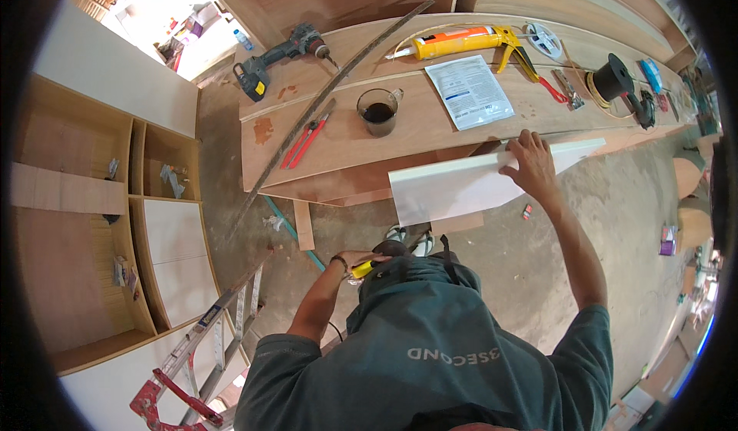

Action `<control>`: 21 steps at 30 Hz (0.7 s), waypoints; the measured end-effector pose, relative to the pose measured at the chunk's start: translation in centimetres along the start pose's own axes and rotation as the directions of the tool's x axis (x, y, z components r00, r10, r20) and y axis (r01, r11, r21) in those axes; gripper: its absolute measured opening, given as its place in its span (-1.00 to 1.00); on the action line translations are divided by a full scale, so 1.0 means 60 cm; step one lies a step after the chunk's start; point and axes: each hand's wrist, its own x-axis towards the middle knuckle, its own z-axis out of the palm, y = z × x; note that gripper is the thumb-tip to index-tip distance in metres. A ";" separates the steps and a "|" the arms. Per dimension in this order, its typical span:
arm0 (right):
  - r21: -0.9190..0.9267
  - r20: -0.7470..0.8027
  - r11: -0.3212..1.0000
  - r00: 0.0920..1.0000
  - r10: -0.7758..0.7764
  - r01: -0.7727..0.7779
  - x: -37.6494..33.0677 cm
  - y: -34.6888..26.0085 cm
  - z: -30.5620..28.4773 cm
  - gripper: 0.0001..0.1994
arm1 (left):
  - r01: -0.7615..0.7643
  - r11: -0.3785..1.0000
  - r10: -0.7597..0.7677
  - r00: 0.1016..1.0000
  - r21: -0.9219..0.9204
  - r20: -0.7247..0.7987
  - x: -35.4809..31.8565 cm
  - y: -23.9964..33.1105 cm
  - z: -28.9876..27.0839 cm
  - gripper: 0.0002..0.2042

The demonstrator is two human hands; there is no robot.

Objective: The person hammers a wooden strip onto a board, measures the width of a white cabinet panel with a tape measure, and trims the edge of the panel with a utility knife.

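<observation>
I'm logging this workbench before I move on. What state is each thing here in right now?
white panel: flat on the bench edge, right hand pressing on it
left hand: closed on a yellow-handled tool
glass mug: upright, dark liquid inside
caulking gun: lying down, orange tube loaded
cordless drill: lying on its side
red pliers: lying flat, handles slightly apart
paper sheet: lying flat

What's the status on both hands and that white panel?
Right hand flat on white panel, steadying it. Left hand grips yellow-handled tool at waist. Glass mug nearby, clear of the panel.
</observation>
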 end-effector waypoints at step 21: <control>0.738 -0.398 0.605 0.532 0.748 -0.299 -0.268 -0.085 0.100 -0.35 | 0.212 0.968 -0.212 0.977 0.135 -0.015 -0.069 0.119 -0.001 -0.19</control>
